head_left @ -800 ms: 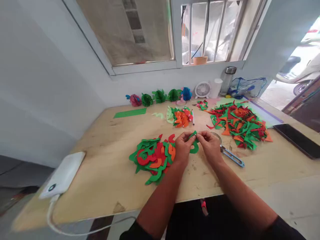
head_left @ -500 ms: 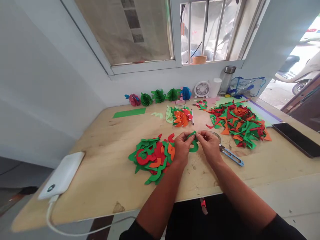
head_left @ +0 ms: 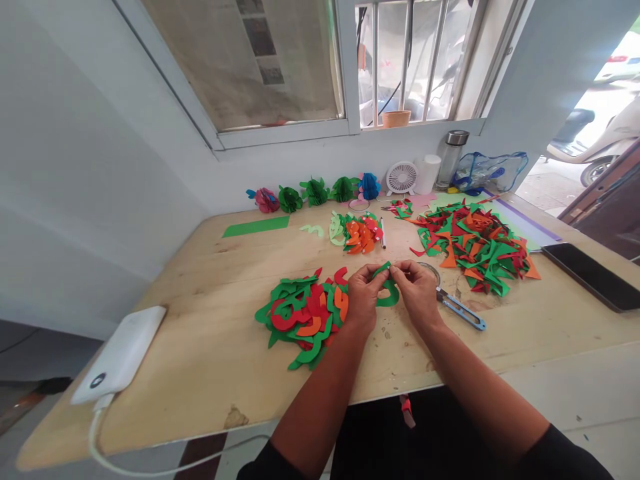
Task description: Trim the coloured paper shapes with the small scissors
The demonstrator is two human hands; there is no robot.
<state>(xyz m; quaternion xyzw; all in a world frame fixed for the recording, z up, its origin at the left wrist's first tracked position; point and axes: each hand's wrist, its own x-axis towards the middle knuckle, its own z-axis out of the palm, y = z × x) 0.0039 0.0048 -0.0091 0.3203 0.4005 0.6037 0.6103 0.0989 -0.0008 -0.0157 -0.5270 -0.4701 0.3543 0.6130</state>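
- Across from me, a green curved cutout (head_left: pixel 388 299) is held between two hands near the middle of the counter (head_left: pixel 200 380); I cannot tell whether its lower loop touches the wood.
- The left hand (head_left: pixel 364 295) pinches its upper end; the right hand (head_left: pixel 415 291) pinches it just beside, fingertips nearly meeting.
- The cutout looks thin, so uneven pulling between the two pinches could crease or tear it.
- The left wrist lies right beside a pile of red, orange and green cutouts (head_left: pixel 300 317); a careless sweep left might scatter them.
- To the right, a blue-handled cutter (head_left: pixel 463 311) lies close to the right wrist; reaching that way without looking might knock it, or nick skin if its edge is bare.
- Compared with the earlier frame, the whole view has slid slightly left; both hands keep the same pinch, and the pile looks unchanged.
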